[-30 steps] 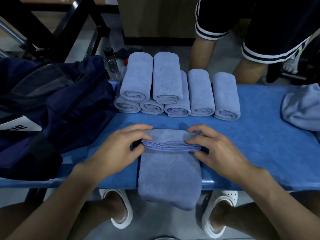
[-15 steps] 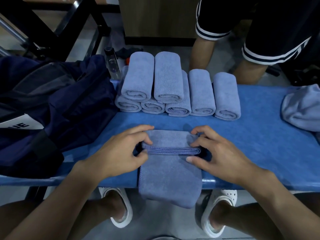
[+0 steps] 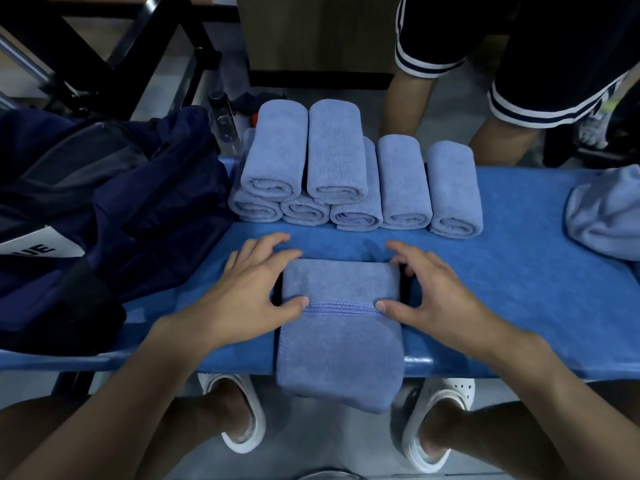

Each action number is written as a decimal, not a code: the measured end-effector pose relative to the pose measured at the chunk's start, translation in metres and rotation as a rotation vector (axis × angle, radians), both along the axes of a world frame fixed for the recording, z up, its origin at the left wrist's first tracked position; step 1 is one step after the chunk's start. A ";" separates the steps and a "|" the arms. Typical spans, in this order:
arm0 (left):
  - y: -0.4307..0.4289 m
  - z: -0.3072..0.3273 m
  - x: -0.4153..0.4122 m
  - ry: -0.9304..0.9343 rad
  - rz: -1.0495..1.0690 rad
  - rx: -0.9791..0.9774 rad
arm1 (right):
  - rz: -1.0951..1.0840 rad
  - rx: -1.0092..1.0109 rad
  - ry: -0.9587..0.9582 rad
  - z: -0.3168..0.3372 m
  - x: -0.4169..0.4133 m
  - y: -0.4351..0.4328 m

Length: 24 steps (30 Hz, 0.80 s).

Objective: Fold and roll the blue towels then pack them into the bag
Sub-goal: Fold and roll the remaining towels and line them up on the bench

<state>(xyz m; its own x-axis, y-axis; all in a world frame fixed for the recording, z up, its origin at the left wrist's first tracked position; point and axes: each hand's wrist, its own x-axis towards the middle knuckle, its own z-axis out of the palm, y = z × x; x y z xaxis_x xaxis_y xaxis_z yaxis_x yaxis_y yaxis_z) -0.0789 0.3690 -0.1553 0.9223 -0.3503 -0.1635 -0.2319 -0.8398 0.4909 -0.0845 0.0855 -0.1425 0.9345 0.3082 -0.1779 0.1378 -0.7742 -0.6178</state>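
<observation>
Head view, towel (image 3: pixel 341 285) gripped between hands (image 3: pixel 256 289) (image 3: pixel 434 294)

Bare left forearm (image 3: pixel 145 372) seen at 8 o'clock, bare right forearm (image 3: pixel 519 368) at 4, white clogs (image 3: pixel 242 443) worn at 6, holes in right toe

Your left hand (image 3: pixel 249 289) and right hand (image 3: pixel 433 296) grip the folded end of the towel (image 3: pixel 339 348) on the bench (image 3: pixel 519 289). Behind it sit rolled towels (image 3: pixel 332 150), and the bag (image 3: pixel 121 209) lies at your left.

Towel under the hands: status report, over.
Left hand, right hand grip towel at folded end. Tail hangs off bench. Finished rolls beyond, bag left, nothing blocking.
</observation>
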 end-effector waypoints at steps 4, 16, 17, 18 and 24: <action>-0.005 0.007 0.000 0.018 0.015 -0.079 | -0.003 -0.008 -0.012 0.002 0.003 0.003; -0.014 0.009 0.006 -0.021 0.232 -0.337 | -0.115 0.005 -0.274 -0.004 0.012 0.013; -0.015 0.008 0.007 -0.070 0.231 -0.321 | -0.097 -0.013 -0.332 -0.003 0.013 0.014; -0.016 0.008 0.006 -0.113 0.210 -0.297 | -0.080 -0.027 -0.364 -0.002 0.013 0.014; -0.010 0.007 0.001 -0.194 0.014 -0.278 | 0.038 -0.002 -0.318 0.003 -0.001 0.005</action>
